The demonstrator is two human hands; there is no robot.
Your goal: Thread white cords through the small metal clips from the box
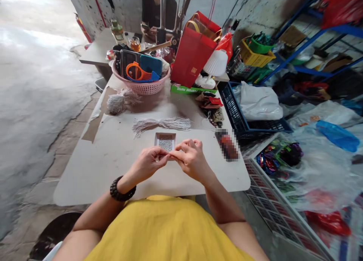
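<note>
Lower centre of the frame: the left hand [147, 163] and right hand [190, 159] meet fingertip to fingertip, pinching something too small to identify. Just beyond the fingertips lies a small tray of white beads [165, 142]. Farther up, a bundle of white strings [161, 124] runs left to right on the table [93, 166], with bare room to the left.

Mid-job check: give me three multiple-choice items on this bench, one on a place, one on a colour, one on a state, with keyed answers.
1. Where is the small tray of beads?
A. just beyond the hands
B. inside the pink basket
C. on the floor

2. What colour is the gift bag?
A. blue
B. red
C. white

3. How are the left hand and right hand?
A. far apart
B. flat on the table
C. fingertips meeting

Answers: 1 A, the tray sits past the fingers. 2 B, its sides are red. 3 C, thumbs and fingers pinch together at the middle.
</note>
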